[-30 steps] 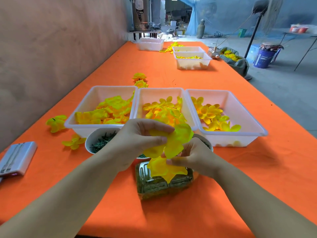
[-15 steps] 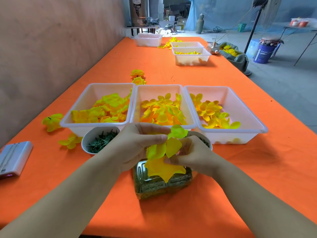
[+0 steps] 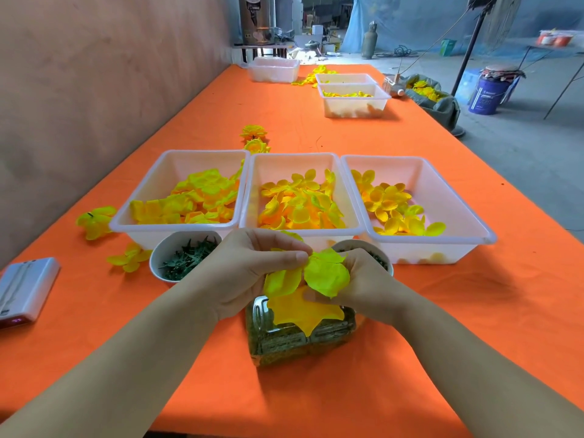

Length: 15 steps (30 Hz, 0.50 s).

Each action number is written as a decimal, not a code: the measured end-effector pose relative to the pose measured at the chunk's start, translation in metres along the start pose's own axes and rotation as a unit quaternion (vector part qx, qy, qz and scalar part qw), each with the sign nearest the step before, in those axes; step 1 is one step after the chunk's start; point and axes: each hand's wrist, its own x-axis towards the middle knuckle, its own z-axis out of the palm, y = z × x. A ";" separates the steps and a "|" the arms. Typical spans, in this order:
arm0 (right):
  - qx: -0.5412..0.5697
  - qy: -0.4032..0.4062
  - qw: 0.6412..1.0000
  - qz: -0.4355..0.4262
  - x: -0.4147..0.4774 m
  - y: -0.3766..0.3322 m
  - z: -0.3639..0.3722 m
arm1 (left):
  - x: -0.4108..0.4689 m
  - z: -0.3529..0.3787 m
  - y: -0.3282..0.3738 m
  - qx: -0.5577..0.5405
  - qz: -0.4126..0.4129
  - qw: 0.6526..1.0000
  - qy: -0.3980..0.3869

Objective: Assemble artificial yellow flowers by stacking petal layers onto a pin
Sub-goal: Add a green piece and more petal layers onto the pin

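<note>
Head camera looks down a long table with an orange cloth (image 3: pixel 474 311). At the far left edge lies a grey-white flat device (image 3: pixel 25 289). Near it, right of it, are a loose yellow flower (image 3: pixel 94 221) and a smaller loose petal piece (image 3: pixel 129 257). Next comes a white bowl (image 3: pixel 164 246) holding dark green plastic pieces, just in front of the left white tub (image 3: pixel 189 165), which is heaped with pale yellow petals. The left hand (image 3: pixel 249 270) reaches in from the lower left, its thumb and fingers closed in a pinch on the top of the petal layers (image 3: pixel 322 276). These layers are held in the air between both hands: lime-yellow petals on top and a deeper yellow layer hanging below. They sit above a clear square container (image 3: pixel 300 343) filled with greenish material. The pin cannot be made out among the petals. Behind the hands stands the middle tub (image 3: pixel 294 165), with orange-yellow petals in it. The right hand (image 3: pixel 363 286) comes in from the lower right, its fingers curled round the right side of the same petal layers. Partly hidden behind it is a second white bowl (image 3: pixel 354 242). Farthest right is the right tub (image 3: pixel 442 191), with small cupped yellow petals gathered along its left side.
</note>
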 end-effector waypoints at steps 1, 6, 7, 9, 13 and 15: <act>-0.002 -0.001 1.000 -0.003 0.000 0.000 0.000 | 0.000 0.001 0.000 0.013 0.008 1.000 0.002; -0.013 0.008 1.000 -0.012 0.002 0.006 -0.002 | -0.004 0.001 0.004 0.130 0.066 0.989 0.020; -0.011 0.008 1.000 -0.015 0.003 0.008 -0.002 | -0.004 0.001 0.004 0.146 0.079 0.986 0.020; -0.005 0.006 1.000 -0.013 0.002 0.008 -0.002 | -0.005 0.001 0.001 0.162 0.106 0.980 0.031; 0.001 0.009 1.000 -0.010 0.002 0.006 -0.001 | -0.008 0.005 -0.008 0.157 0.135 0.976 0.064; -0.008 0.018 1.000 -0.016 0.002 0.008 -0.002 | -0.007 0.007 -0.010 0.157 0.137 0.975 0.076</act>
